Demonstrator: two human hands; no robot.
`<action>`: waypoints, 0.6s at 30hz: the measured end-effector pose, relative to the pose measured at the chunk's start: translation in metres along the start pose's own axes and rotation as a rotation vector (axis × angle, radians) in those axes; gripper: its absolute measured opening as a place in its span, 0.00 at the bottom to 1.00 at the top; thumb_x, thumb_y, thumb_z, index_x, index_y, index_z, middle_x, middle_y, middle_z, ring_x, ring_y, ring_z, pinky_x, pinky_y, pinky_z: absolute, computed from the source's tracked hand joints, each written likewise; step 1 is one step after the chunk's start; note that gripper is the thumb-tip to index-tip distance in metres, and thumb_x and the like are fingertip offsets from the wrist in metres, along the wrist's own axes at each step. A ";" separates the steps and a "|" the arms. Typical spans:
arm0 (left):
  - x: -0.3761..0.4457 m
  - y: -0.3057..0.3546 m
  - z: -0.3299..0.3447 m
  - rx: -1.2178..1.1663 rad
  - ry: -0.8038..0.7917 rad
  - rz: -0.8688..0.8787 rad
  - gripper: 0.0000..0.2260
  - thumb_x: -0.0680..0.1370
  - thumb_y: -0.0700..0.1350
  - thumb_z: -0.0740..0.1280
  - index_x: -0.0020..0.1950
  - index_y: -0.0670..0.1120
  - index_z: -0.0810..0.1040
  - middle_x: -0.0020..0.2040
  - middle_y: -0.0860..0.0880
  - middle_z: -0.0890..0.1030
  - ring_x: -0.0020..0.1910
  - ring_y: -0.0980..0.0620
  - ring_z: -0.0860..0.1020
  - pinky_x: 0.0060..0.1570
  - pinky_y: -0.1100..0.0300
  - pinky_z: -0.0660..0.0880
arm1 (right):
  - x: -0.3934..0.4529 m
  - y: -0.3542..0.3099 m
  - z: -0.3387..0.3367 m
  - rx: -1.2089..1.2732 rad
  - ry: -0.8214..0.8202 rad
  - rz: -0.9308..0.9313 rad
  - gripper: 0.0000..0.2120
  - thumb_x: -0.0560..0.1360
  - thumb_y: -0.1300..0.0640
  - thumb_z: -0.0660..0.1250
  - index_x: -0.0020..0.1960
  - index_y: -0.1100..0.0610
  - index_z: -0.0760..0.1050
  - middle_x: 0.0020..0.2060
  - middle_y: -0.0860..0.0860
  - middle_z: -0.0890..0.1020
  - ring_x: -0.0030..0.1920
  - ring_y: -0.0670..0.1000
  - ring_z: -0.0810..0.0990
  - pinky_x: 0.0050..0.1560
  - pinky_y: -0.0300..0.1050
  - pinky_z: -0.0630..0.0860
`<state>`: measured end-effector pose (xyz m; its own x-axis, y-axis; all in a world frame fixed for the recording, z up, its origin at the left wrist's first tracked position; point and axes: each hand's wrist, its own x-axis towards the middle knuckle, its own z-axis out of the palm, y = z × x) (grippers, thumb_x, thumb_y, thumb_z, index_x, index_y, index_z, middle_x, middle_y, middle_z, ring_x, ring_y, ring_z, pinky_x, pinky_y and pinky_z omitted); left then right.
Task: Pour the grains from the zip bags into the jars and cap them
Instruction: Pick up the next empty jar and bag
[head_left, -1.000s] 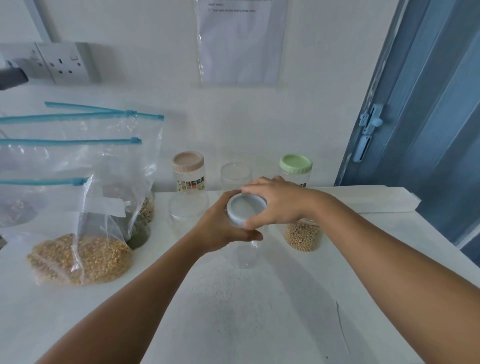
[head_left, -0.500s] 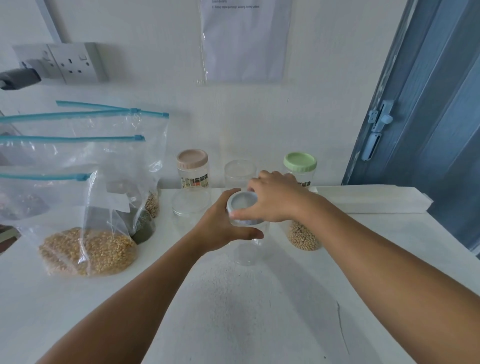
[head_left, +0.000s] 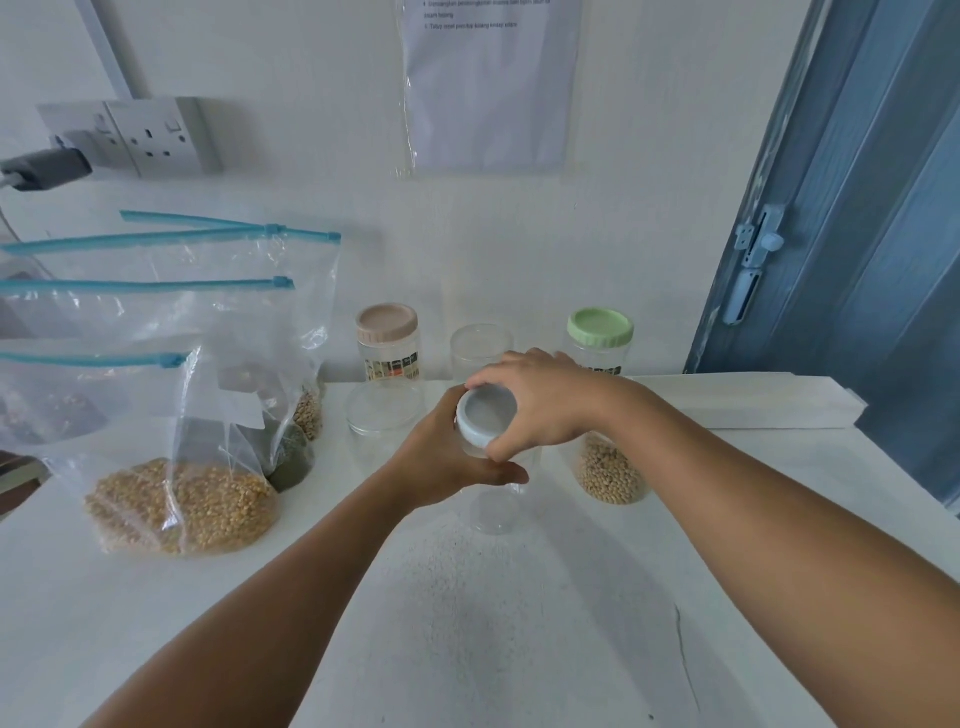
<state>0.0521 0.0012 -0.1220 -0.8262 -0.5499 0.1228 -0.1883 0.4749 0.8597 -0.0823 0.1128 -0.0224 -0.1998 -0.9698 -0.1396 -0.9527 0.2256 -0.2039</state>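
At the centre of the frame we see a clear, empty jar (head_left: 496, 493) standing upright on the white table (head_left: 519, 623), its long axis vertical. Our left hand (head_left: 447, 457) comes in from the lower left and wraps the jar's body, thumb curled across the near side. Our right hand (head_left: 540, 410) reaches in from the lower right and sits directly above, fingers and thumb curled round the rim of a pale blue lid (head_left: 485, 418) on the jar's mouth. Both hands are closed on their objects, touching each other. The lid looks slightly tilted toward us; we cannot tell whether it is threaded or loose. We judge the lid is being unscrewed so grain can go in, with the turn running about the jar's upright axis.

To the left of the frame stand zip bags, the nearest holding yellow grains (head_left: 176, 509). Just right of the hands is a green-lidded jar (head_left: 602, 415) part-filled with grain; behind are a beige-lidded jar (head_left: 387, 338) and open jars.
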 end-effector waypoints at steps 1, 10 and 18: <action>0.000 0.000 0.000 0.001 -0.004 0.000 0.49 0.59 0.57 0.87 0.75 0.58 0.67 0.64 0.61 0.78 0.64 0.59 0.77 0.66 0.51 0.77 | -0.001 0.001 -0.002 0.027 -0.014 -0.013 0.41 0.66 0.39 0.76 0.76 0.37 0.65 0.70 0.42 0.70 0.67 0.48 0.65 0.74 0.57 0.59; -0.003 0.008 -0.005 0.028 -0.128 0.066 0.43 0.63 0.49 0.87 0.73 0.57 0.70 0.63 0.60 0.79 0.63 0.61 0.77 0.65 0.60 0.76 | -0.003 0.005 -0.025 0.101 -0.223 -0.139 0.39 0.68 0.57 0.79 0.74 0.36 0.68 0.66 0.38 0.70 0.64 0.46 0.71 0.57 0.41 0.73; -0.004 0.001 -0.003 0.003 -0.077 0.064 0.47 0.60 0.55 0.87 0.74 0.59 0.68 0.66 0.60 0.78 0.65 0.59 0.77 0.66 0.53 0.77 | -0.012 -0.001 -0.018 -0.069 -0.074 0.036 0.51 0.67 0.22 0.67 0.82 0.42 0.56 0.80 0.49 0.59 0.79 0.55 0.58 0.78 0.60 0.56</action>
<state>0.0571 0.0022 -0.1203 -0.8749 -0.4639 0.1389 -0.1353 0.5097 0.8497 -0.0833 0.1228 -0.0031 -0.2187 -0.9512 -0.2176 -0.9593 0.2505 -0.1307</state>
